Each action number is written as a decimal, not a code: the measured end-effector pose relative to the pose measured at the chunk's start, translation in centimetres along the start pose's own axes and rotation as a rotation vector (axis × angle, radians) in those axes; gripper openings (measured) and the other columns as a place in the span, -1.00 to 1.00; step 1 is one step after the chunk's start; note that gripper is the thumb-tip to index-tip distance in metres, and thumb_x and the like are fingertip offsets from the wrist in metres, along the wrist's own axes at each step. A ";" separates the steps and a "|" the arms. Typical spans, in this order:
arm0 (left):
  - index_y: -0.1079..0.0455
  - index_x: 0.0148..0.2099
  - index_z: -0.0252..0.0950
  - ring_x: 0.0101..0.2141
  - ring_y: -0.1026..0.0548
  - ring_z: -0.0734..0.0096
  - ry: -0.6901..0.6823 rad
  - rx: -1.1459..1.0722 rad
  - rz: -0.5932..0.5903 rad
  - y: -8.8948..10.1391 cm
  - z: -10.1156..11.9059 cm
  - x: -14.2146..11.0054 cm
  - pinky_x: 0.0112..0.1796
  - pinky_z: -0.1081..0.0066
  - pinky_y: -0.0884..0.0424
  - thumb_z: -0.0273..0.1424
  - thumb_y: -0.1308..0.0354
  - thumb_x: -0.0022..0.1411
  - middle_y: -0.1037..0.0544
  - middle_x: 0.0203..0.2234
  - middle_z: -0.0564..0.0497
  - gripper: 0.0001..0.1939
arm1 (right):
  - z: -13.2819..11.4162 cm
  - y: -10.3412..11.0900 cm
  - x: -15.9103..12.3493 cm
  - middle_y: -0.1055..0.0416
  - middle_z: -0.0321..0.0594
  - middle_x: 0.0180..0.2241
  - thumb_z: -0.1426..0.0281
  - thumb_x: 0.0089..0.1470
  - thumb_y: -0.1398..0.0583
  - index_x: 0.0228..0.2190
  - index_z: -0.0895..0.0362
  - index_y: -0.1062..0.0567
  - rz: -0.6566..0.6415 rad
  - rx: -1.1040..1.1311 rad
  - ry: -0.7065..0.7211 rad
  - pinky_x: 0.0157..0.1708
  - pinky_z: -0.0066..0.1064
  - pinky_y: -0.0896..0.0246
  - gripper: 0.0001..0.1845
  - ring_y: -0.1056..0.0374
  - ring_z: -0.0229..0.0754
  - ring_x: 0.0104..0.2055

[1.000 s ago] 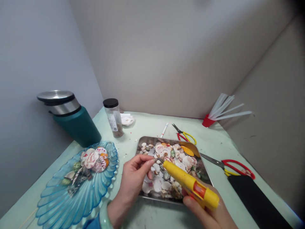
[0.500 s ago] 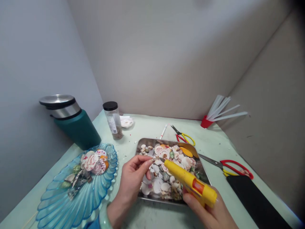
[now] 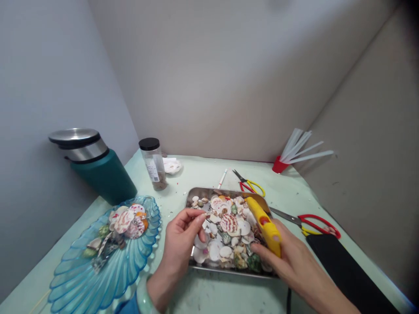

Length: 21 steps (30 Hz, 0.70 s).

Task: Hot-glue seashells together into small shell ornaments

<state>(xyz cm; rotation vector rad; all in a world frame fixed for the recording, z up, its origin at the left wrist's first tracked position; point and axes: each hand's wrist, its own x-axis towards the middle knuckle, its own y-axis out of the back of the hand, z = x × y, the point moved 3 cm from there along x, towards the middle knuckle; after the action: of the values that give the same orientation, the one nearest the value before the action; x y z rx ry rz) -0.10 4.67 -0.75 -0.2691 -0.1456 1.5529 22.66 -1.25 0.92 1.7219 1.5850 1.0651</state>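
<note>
The left hand (image 3: 180, 235) has its fingers pinched on a tiny piece (image 3: 207, 215) over the steel tray (image 3: 225, 271) of seashells (image 3: 229, 222); the right hand (image 3: 290, 250) grips a yellow glue gun (image 3: 266, 229) above them. So slight a pinch could slip; a hot tip might scorch skin.

On my feed, tray (image 3: 216, 269) of shells (image 3: 229, 222) sits lower center, dish (image 3: 131, 279) lower left, bottle (image 3: 104, 174) behind that, scissors (image 3: 294, 219) right of the tray.

Both hands (image 3: 183, 233) (image 3: 284, 248) curled, set apart
</note>
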 end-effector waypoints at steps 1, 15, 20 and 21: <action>-0.44 -0.34 -0.34 -0.70 -0.32 0.61 -0.006 -0.004 0.000 0.1 0.0 0.0 -0.57 0.62 -0.25 -0.33 -0.29 0.08 -0.41 -0.79 0.17 -0.82 | 0.2 -0.1 0.1 -0.41 -0.08 -0.13 0.13 0.12 -0.13 -0.12 0.11 -0.35 -0.012 -0.078 -0.004 -0.28 -0.26 -0.34 -0.62 -0.42 -0.02 -0.21; -0.43 -0.30 -0.35 -0.70 -0.29 0.61 -0.029 -0.088 -0.001 0.4 -0.1 0.1 -0.57 0.61 -0.22 -0.32 -0.26 0.11 -0.40 -0.79 0.17 -0.81 | -1.8 0.8 3.1 -0.41 -0.10 -0.16 0.24 0.14 -0.17 -0.22 0.10 -0.48 -0.010 -0.476 0.175 -0.20 -0.18 -0.25 -0.77 -0.36 0.01 -0.14; -0.43 -0.31 -0.35 -0.70 -0.31 0.60 -0.045 -0.093 0.001 0.3 0.1 0.1 -0.56 0.59 -0.22 -0.32 -0.27 0.10 -0.41 -0.79 0.17 -0.81 | -5.7 -0.8 5.6 -0.46 -0.18 -0.25 0.34 0.22 -0.10 -0.30 0.06 -0.53 -0.154 -0.460 0.239 -0.21 -0.32 -0.21 -0.80 -0.38 -0.11 -0.20; -0.43 -0.31 -0.34 -0.70 -0.31 0.60 -0.047 -0.097 0.000 0.3 0.1 0.1 -0.56 0.59 -0.22 -0.31 -0.27 0.10 -0.41 -0.79 0.17 -0.81 | -6.1 -1.3 6.1 -0.47 -0.19 -0.27 0.36 0.21 -0.11 -0.32 0.06 -0.54 -0.178 -0.472 0.245 -0.22 -0.33 -0.19 -0.81 -0.38 -0.11 -0.20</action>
<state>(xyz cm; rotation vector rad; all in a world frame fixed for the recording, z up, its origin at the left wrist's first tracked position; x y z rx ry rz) -0.43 4.76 -0.78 -0.3090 -0.2576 1.5550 16.74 4.25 4.15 1.1524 1.4434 1.4609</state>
